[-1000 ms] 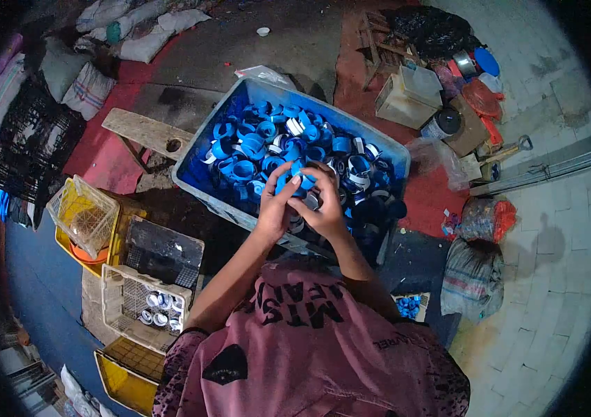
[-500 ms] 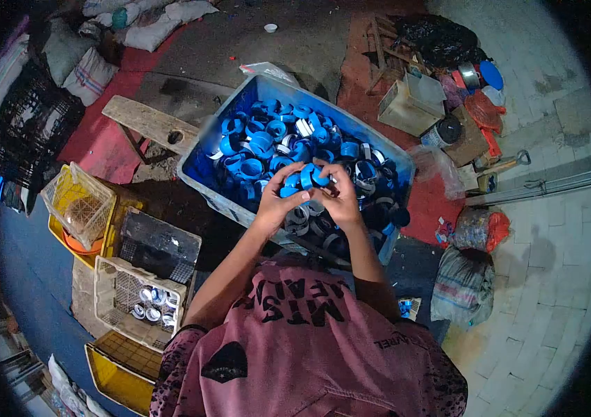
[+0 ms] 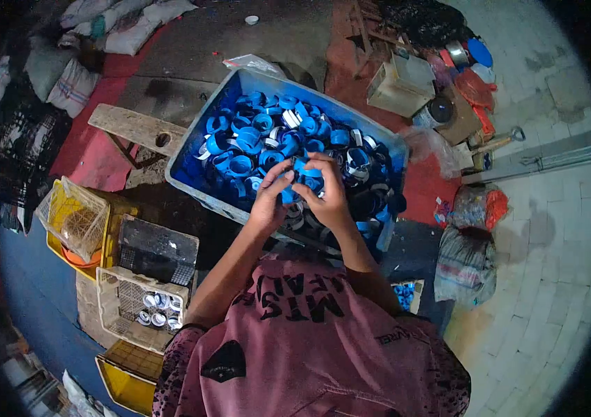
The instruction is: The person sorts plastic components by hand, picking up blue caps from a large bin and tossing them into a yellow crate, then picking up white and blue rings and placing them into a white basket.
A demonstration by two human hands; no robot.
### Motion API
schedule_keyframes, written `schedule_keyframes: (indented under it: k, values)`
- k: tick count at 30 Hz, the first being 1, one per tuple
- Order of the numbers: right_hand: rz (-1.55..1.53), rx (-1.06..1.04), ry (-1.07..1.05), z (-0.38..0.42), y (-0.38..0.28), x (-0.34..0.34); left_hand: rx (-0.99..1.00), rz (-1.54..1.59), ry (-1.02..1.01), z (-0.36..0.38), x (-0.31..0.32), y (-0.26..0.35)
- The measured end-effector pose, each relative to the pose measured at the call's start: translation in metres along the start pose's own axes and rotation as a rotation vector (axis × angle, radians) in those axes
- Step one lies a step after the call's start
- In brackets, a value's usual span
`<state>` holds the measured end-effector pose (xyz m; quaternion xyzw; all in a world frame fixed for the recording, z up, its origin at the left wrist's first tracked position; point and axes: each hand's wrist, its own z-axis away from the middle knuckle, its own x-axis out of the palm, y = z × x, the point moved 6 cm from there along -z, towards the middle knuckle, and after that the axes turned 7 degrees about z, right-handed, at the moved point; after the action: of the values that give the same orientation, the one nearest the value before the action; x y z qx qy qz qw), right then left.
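Observation:
My left hand and my right hand come together over the near part of a large blue crate. Between the fingertips of both is a blue plastic cap, a short round piece partly covered by the fingers. Another bit of blue shows by my left thumb. The fingers of each hand are curled inward. Below and around them, the crate is heaped with loose blue caps, ring-like and hollow, with a few white rings among them.
A wooden bench adjoins the crate's left side. Nearer on the left, a cream basket holds several white-and-blue pieces, beside yellow crates. On the right stand a stuffed sack and a boxy container.
The blue pieces in my fingers have been turned and brought closer together, and my right fingers curl further over them. The whole view has shifted slightly.

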<state>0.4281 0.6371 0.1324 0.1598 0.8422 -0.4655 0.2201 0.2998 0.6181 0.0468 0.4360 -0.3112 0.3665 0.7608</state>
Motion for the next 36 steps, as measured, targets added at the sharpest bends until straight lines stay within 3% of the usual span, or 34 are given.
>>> schedule_keyframes:
  k: [5,9,12,15,17,21,24,26,36]
  values:
    - [0.020,-0.007,-0.061,0.008,-0.002,0.014,0.012,0.050,-0.163,-0.009,-0.007,-0.001]
    - [-0.007,-0.015,-0.075,0.009,-0.010,0.022,0.079,0.007,-0.193,-0.008,0.002,0.003]
    - [-0.077,0.026,-0.102,0.010,-0.016,0.030,-0.069,0.223,-0.201,-0.006,-0.005,-0.009]
    - [-0.026,-0.010,-0.161,0.005,-0.017,0.036,0.015,0.196,-0.215,0.004,0.005,0.003]
    - [-0.018,-0.019,-0.109,0.005,-0.022,0.035,0.070,0.167,-0.155,0.007,0.013,0.009]
    - [-0.013,-0.057,0.000,0.002,-0.027,0.037,0.075,0.188,-0.221,0.001,0.004,0.001]
    - [-0.077,0.075,0.051,0.002,-0.022,0.038,0.119,0.150,-0.206,-0.009,-0.013,-0.007]
    - [-0.005,0.036,0.088,0.001,-0.027,0.039,0.104,0.192,-0.164,-0.016,-0.030,-0.014]
    - [0.082,-0.047,0.145,-0.005,-0.040,0.044,0.035,0.245,-0.201,-0.009,0.004,-0.004]
